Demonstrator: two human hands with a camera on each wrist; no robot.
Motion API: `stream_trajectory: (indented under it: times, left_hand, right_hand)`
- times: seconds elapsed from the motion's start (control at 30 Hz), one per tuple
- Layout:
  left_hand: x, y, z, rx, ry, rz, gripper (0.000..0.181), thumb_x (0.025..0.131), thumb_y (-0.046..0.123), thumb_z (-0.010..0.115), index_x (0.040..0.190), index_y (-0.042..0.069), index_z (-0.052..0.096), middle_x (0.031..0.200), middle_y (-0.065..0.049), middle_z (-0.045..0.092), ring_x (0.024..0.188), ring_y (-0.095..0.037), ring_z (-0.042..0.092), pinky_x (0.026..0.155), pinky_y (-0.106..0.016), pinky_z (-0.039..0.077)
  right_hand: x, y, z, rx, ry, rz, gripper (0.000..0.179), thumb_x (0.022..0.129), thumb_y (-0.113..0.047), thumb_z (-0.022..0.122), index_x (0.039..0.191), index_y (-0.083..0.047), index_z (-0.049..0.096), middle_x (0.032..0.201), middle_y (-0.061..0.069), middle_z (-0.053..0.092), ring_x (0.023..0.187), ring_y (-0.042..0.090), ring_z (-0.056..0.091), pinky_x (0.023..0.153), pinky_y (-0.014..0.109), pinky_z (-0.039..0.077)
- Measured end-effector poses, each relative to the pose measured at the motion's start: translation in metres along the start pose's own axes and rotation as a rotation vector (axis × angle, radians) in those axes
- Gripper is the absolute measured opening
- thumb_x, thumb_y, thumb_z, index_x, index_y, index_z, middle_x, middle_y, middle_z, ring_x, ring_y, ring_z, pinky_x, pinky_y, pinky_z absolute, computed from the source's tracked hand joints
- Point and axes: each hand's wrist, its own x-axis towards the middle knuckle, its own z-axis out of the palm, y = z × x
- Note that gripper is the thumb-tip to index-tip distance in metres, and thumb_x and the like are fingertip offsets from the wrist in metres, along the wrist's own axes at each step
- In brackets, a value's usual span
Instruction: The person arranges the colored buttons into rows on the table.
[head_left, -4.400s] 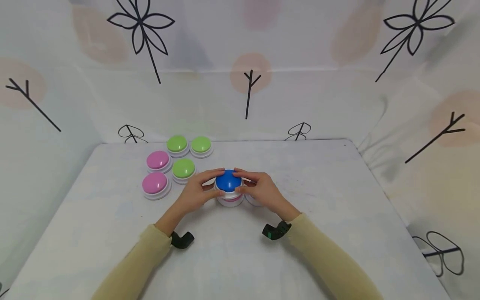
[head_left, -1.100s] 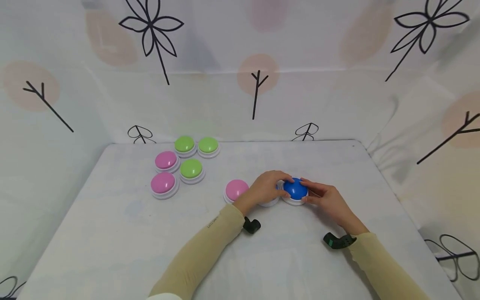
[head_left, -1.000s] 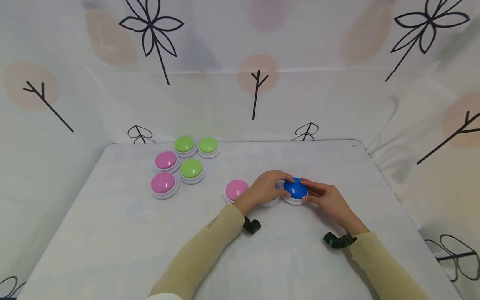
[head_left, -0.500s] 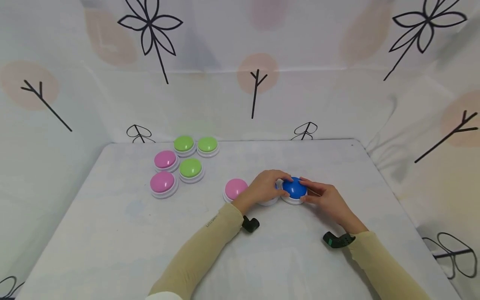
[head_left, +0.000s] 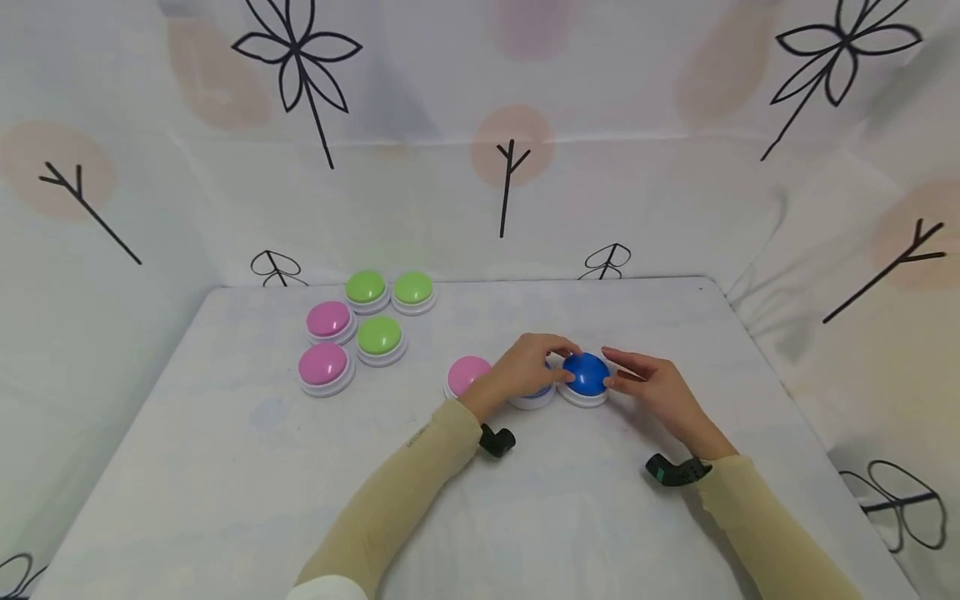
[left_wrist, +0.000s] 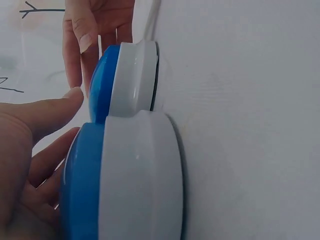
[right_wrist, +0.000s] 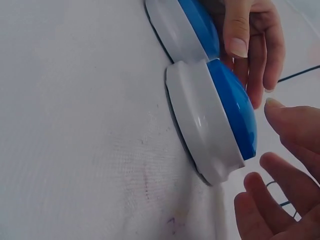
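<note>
A blue dome push button (head_left: pixel 587 373) on a white round base sits on the table, between both hands. A second blue push button (head_left: pixel 533 400) stands directly left of it, mostly covered by my left hand (head_left: pixel 519 368). The left thumb and fingers spread loosely above the pair, apart from the domes in the left wrist view. On the other side, my right hand (head_left: pixel 663 398) stands off the right-hand button, thumb and fingers parted with a gap showing in the right wrist view. A pink push button (head_left: pixel 467 374) sits left of the blue pair, partly hidden by the left wrist.
At the back left stand three green push buttons, the front one (head_left: pixel 378 336) close to two pink ones (head_left: pixel 322 364). A patterned cloth (head_left: pixel 420 208) rises behind the white table (head_left: pixel 570 517) and at its sides.
A blue button held in both hands over a pink one was carried right and set down beside the other blue button. In the last half second both hands have loosened from it.
</note>
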Motion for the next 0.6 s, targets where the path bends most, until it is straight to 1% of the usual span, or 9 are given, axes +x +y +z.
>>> stream_trajectory:
  times: [0.1,0.17,0.33,0.5,0.6]
  left_hand:
    - [-0.003,-0.001,-0.003,0.001,0.029,-0.008,0.038,0.094,0.028,0.071,0.131,0.020,0.065,0.128,0.002,0.065,0.119,-0.012,0.056,0.100,-0.029,0.047]
    - [-0.005,-0.003,-0.005,0.008,0.052,-0.016,0.035,0.095,0.029,0.069,0.130,0.021,0.066,0.127,0.002,0.065,0.117,-0.011,0.057,0.099,-0.029,0.048]
    - [-0.011,-0.008,-0.014,0.003,0.108,-0.021,0.030,0.097,0.028,0.067,0.126,0.019,0.068,0.122,0.002,0.067,0.113,-0.012,0.058,0.097,-0.029,0.048]
    - [-0.019,-0.009,-0.029,-0.036,0.128,-0.043,0.030,0.098,0.029,0.066,0.125,0.017,0.069,0.122,0.000,0.068,0.112,-0.011,0.057,0.098,-0.033,0.047]
    - [-0.024,-0.013,-0.038,-0.054,0.139,-0.047,0.030,0.098,0.028,0.065,0.125,0.015,0.068,0.122,-0.001,0.068,0.112,-0.010,0.057,0.100,-0.034,0.046]
  right_hand:
    - [0.000,-0.004,-0.001,0.002,0.004,0.001,0.059,0.093,-0.029,0.072,0.145,-0.008,0.052,0.149,0.016,0.048,0.140,0.038,0.039,0.110,0.056,0.034]
    - [0.001,-0.006,-0.001,0.003,0.004,-0.004,0.059,0.093,-0.030,0.072,0.145,-0.008,0.052,0.149,0.016,0.048,0.140,0.037,0.039,0.109,0.055,0.035]
    - [0.004,-0.009,0.002,0.004,0.003,-0.020,0.057,0.094,-0.030,0.071,0.144,-0.008,0.053,0.148,0.013,0.049,0.140,0.036,0.038,0.110,0.055,0.034]
    - [0.011,-0.011,0.007,-0.006,-0.009,-0.037,0.055,0.094,-0.029,0.071,0.142,-0.008,0.055,0.147,0.011,0.051,0.140,0.034,0.038,0.110,0.053,0.036]
    - [0.018,-0.012,0.012,-0.028,-0.017,-0.047,0.053,0.094,-0.028,0.071,0.141,-0.008,0.057,0.146,0.011,0.052,0.139,0.033,0.041,0.109,0.051,0.037]
